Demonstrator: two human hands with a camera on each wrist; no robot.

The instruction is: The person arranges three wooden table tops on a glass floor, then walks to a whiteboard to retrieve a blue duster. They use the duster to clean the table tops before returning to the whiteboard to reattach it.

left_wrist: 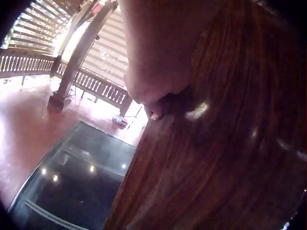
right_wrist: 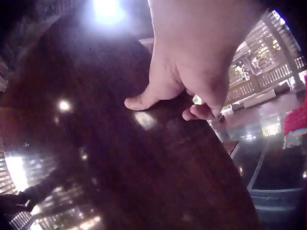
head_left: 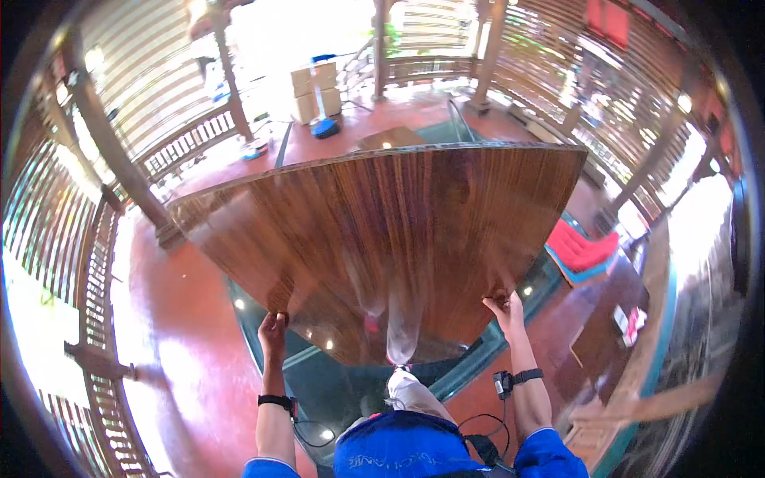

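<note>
The person holds a large wooden tabletop (head_left: pixel 382 239) clear of the red floor (head_left: pixel 183 358), tilted over a glass panel (head_left: pixel 335 390). The left hand (head_left: pixel 272 328) and right hand (head_left: pixel 505 307) each grip opposite near edges, balancing the load.

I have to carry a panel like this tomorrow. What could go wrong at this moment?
The left hand and right hand grip the glossy wooden tabletop only at its near edges, so it might slip. It hangs over a glass floor panel; a drop could crack it. The board also blocks the view ahead.
</note>
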